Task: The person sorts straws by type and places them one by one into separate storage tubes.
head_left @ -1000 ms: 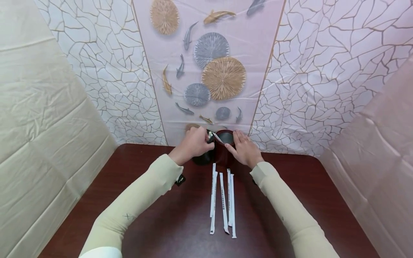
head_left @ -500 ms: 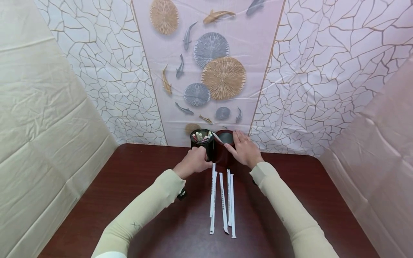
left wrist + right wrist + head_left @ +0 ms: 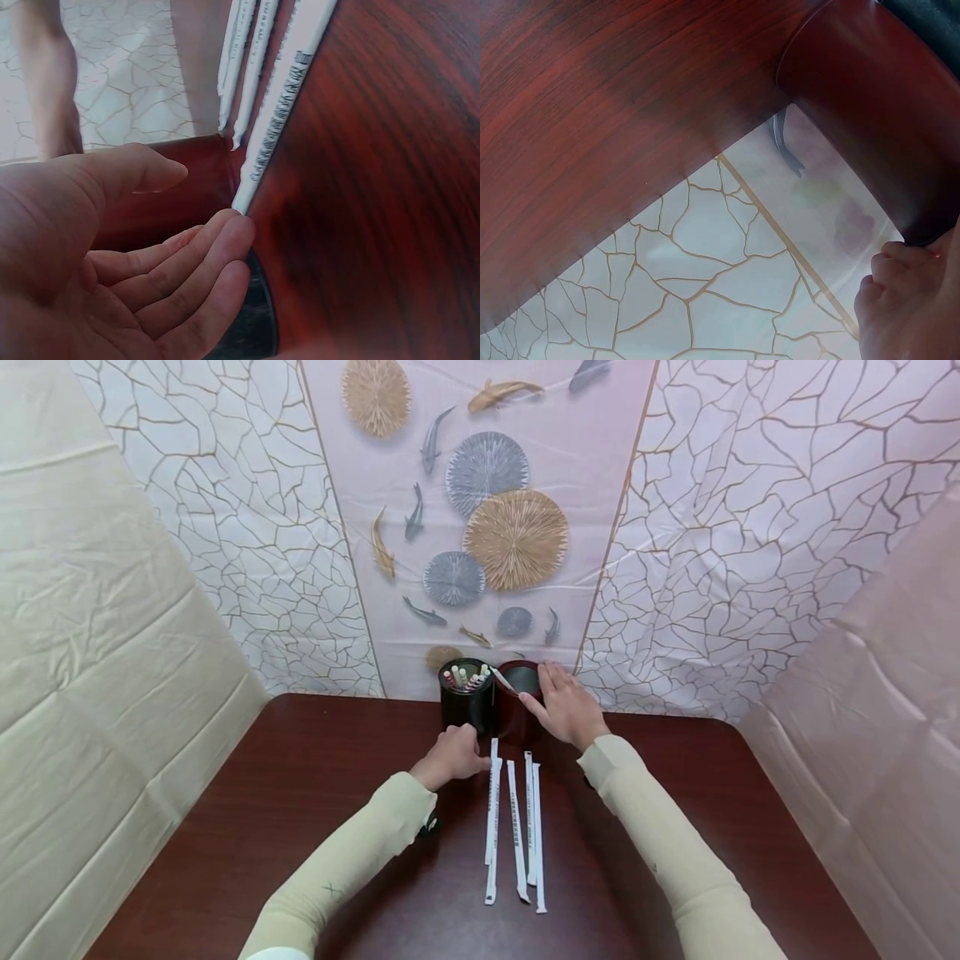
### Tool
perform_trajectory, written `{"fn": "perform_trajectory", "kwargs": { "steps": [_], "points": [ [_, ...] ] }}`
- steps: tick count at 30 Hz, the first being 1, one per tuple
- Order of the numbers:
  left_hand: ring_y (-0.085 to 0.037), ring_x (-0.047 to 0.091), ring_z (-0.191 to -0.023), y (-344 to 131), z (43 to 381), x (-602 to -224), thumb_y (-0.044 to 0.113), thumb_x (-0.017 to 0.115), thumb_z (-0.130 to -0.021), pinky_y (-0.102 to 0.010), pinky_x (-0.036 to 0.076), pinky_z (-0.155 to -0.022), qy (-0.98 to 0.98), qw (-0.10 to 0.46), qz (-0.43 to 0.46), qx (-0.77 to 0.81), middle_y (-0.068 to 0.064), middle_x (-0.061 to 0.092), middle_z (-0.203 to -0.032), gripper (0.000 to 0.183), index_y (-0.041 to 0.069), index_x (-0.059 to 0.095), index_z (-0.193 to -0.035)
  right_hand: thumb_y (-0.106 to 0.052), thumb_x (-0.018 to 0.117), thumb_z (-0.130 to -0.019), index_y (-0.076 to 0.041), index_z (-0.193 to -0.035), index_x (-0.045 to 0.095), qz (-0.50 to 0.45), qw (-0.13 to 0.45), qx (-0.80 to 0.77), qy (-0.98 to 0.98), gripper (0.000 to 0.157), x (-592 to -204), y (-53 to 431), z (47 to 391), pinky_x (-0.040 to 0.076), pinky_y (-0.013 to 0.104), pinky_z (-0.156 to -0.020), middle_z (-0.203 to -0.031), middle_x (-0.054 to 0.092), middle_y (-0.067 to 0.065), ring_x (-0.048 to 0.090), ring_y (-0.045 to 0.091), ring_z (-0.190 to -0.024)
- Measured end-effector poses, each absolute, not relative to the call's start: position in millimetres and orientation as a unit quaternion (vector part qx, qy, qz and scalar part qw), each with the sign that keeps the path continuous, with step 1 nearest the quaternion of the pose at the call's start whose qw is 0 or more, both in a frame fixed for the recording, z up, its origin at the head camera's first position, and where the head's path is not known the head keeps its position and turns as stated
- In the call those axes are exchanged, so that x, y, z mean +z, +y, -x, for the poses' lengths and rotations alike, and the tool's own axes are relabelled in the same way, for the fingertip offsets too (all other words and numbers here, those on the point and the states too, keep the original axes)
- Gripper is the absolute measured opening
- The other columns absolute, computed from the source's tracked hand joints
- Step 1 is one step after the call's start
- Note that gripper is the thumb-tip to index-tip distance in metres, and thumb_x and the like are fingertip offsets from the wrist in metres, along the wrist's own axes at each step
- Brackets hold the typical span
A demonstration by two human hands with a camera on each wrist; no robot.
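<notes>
Several paper-wrapped straws [image 3: 514, 827] with printed text lie lengthwise on the table. Beside their far ends is my left hand [image 3: 452, 755], thumb apart from loosely bent fingers. In the left wrist view, its fingertips are at the end of one straw [image 3: 281, 112]; contact is unclear. My right hand [image 3: 570, 710] holds the dark red cup [image 3: 517, 718] at its rim, thumb on the near side and fingers on the right. A white strip [image 3: 501, 678] leans at that cup's left rim. Next to it stands a black cup [image 3: 467, 710] with several thin pale- and red-ended sticks.
The dark wood table [image 3: 337, 827] ends at a patterned backdrop [image 3: 517, 543] just behind the cups. Cream cloth walls [image 3: 127, 652] rise on both sides.
My left hand has come away from the top of the black cup, down and nearer, to the straws' far ends. My right hand stays on the red cup.
</notes>
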State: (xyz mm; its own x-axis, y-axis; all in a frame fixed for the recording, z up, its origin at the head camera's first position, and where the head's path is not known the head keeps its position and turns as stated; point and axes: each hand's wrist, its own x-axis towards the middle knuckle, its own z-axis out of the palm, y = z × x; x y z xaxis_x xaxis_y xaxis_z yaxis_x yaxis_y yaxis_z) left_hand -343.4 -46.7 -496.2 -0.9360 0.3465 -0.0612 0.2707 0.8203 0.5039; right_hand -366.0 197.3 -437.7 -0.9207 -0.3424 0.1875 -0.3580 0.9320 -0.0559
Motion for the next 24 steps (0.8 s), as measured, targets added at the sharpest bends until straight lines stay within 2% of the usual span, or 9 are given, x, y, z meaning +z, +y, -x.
{"fn": "perform_trajectory", "kwargs": {
  "steps": [2, 4, 8, 12, 16, 19, 24],
  "points": [
    [-0.02, 0.056, -0.059, -47, 351, -508, 0.035, 0.077, -0.093, -0.037, 0.048, -0.058, 0.951, 0.073, -0.162, 0.252, 0.0, 0.055, -0.058, 0.04, 0.015, 0.058, -0.065, -0.062, 0.026, -0.111, 0.004, -0.166, 0.023, -0.177, 0.086, 0.045, -0.979, 0.086, -437, 197, 365, 0.027, 0.053, -0.131, -0.174, 0.025, 0.024, 0.026, 0.039, -0.162],
    [-0.023, 0.059, -0.059, -43, 345, -498, 0.03, 0.078, -0.093, -0.039, 0.051, -0.059, 0.948, 0.099, -0.148, 0.264, -0.003, 0.058, -0.06, 0.035, 0.011, 0.06, -0.069, -0.063, 0.026, -0.111, 0.004, -0.166, 0.022, -0.176, 0.085, 0.043, -0.98, 0.086, -437, 197, 365, 0.027, 0.053, -0.131, -0.174, 0.025, 0.024, 0.026, 0.039, -0.162],
    [-0.019, 0.058, -0.059, -40, 356, -517, 0.038, 0.077, -0.093, -0.037, 0.049, -0.058, 0.949, 0.104, -0.144, 0.259, 0.001, 0.058, -0.064, 0.034, 0.015, 0.059, -0.075, -0.062, 0.027, -0.111, 0.004, -0.166, 0.022, -0.174, 0.086, 0.042, -0.98, 0.086, -437, 197, 365, 0.028, 0.053, -0.131, -0.174, 0.024, 0.024, 0.026, 0.039, -0.162],
    [-0.022, 0.06, -0.068, -35, 354, -512, 0.037, 0.079, -0.093, -0.038, 0.053, -0.065, 0.952, 0.12, -0.127, 0.253, -0.005, 0.061, -0.076, 0.032, 0.009, 0.064, -0.089, -0.061, 0.028, -0.112, 0.005, -0.166, 0.022, -0.177, 0.088, 0.04, -0.979, 0.086, -438, 197, 364, 0.028, 0.053, -0.131, -0.173, 0.025, 0.025, 0.026, 0.04, -0.162],
    [-0.023, 0.063, -0.074, -30, 361, -517, 0.038, 0.08, -0.092, -0.038, 0.055, -0.069, 0.953, 0.135, -0.101, 0.252, -0.007, 0.064, -0.084, 0.034, 0.007, 0.068, -0.1, -0.062, 0.028, -0.111, 0.005, -0.166, 0.021, -0.176, 0.086, 0.041, -0.98, 0.086, -439, 197, 365, 0.028, 0.053, -0.131, -0.174, 0.024, 0.024, 0.025, 0.039, -0.162],
    [-0.022, 0.063, -0.074, -28, 355, -511, 0.038, 0.08, -0.093, -0.036, 0.054, -0.069, 0.954, 0.127, -0.092, 0.257, -0.006, 0.065, -0.084, 0.032, 0.009, 0.068, -0.099, -0.062, 0.027, -0.111, 0.004, -0.166, 0.02, -0.175, 0.08, 0.042, -0.98, 0.087, -438, 197, 365, 0.027, 0.053, -0.131, -0.174, 0.023, 0.024, 0.024, 0.039, -0.163],
    [-0.026, 0.069, -0.073, -22, 331, -482, 0.025, 0.078, -0.096, -0.036, 0.055, -0.065, 0.947, 0.138, -0.071, 0.28, -0.012, 0.068, -0.081, 0.024, 0.004, 0.067, -0.093, -0.063, 0.026, -0.111, 0.004, -0.167, 0.019, -0.175, 0.079, 0.044, -0.98, 0.087, -439, 198, 365, 0.026, 0.053, -0.131, -0.175, 0.022, 0.023, 0.023, 0.039, -0.163]
  ]
}}
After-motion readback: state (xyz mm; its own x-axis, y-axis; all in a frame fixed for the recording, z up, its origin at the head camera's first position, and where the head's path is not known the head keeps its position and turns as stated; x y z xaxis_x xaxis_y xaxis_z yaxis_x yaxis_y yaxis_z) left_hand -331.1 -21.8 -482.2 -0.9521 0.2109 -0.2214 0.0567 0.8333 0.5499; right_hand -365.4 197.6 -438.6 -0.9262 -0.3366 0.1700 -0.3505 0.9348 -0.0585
